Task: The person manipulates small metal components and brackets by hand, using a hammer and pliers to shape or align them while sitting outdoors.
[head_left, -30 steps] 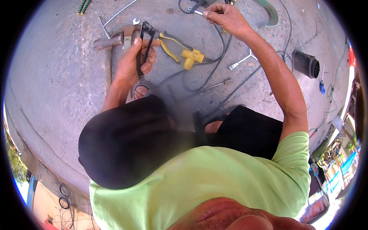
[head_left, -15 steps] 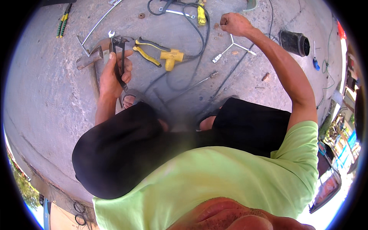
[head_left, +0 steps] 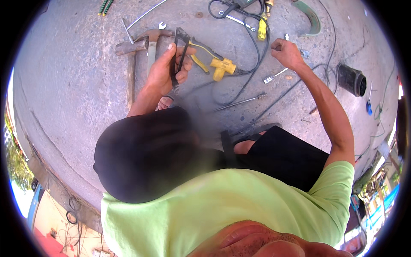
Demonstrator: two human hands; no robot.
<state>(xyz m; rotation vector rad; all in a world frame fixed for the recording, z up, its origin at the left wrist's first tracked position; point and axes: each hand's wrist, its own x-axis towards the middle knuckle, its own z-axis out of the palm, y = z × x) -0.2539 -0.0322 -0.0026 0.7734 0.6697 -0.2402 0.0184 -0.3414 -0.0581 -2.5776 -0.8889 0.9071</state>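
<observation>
"What's that in the left hand point(head_left: 162, 73)?"

"A black metal frame point(head_left: 183, 35), gripped between thumb and curled fingers, left of the yellow connector point(head_left: 223, 68) there."

"And the right hand point(head_left: 288, 55)?"

"Right of the connector, over the Y-shaped wrench point(head_left: 269, 79). The fingers are bunched together, but I can't tell from here whether they're holding it."

"Anything close by?"

"Yellow-and-black pliers point(head_left: 200, 64), just left of the connector, and a wooden-handled hammer point(head_left: 131, 79) farther left of it."

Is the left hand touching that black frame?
Touching: the head view shows the left hand gripping the black frame, thumb against its side.
</observation>
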